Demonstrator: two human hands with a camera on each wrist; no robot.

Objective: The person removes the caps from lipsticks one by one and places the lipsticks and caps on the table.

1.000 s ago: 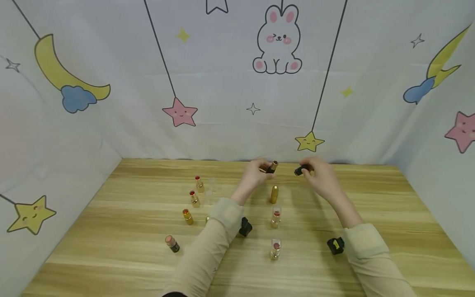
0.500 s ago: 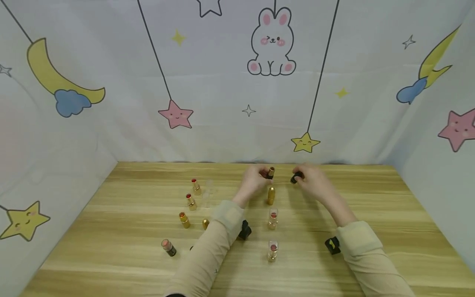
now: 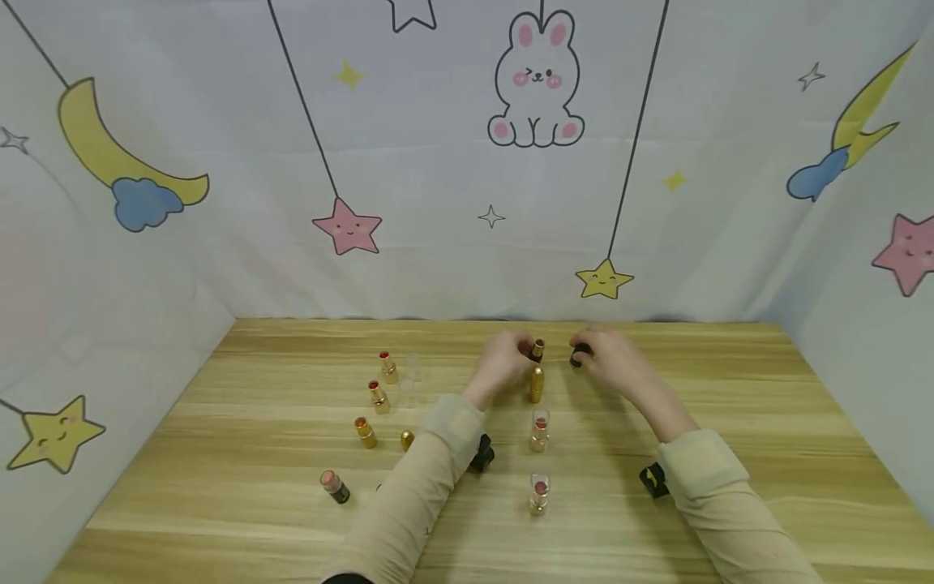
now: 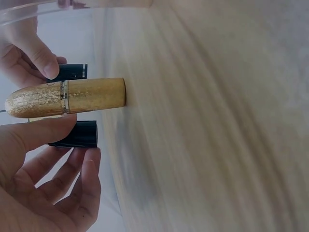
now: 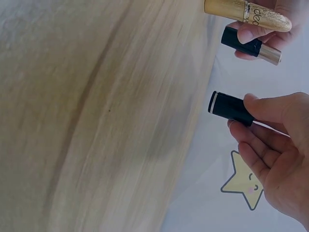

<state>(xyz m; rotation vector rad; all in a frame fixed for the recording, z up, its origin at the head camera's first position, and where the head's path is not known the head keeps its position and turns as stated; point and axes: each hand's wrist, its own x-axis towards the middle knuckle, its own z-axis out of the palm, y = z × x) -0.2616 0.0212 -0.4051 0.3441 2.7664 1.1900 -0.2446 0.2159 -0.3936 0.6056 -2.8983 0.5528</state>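
At the back of the table, my left hand [image 3: 506, 362] pinches a lipstick [image 3: 537, 350] by its black base, its gold inner tube upright and uncapped. To its right, my right hand [image 3: 609, 354] holds a black lipstick cap [image 5: 231, 107] between thumb and fingers. Cap and lipstick are apart. Both are low over the wood; whether they touch it I cannot tell. Just in front of the left hand stands a closed gold lipstick [image 3: 537, 385], which partly overlaps my held lipstick in the left wrist view.
Two clear-capped lipsticks [image 3: 539, 434] stand nearer in the same column. Uncapped lipsticks [image 3: 379, 397] form a column at left, with clear caps [image 3: 409, 381] and a gold cap [image 3: 406, 440] beside them. Black objects [image 3: 481, 454] lie near the left forearm and right sleeve [image 3: 653, 480].
Both hands have lowered toward the table with the lipstick and the cap. The right hand has also shifted a little left, and the cap has turned more upright.
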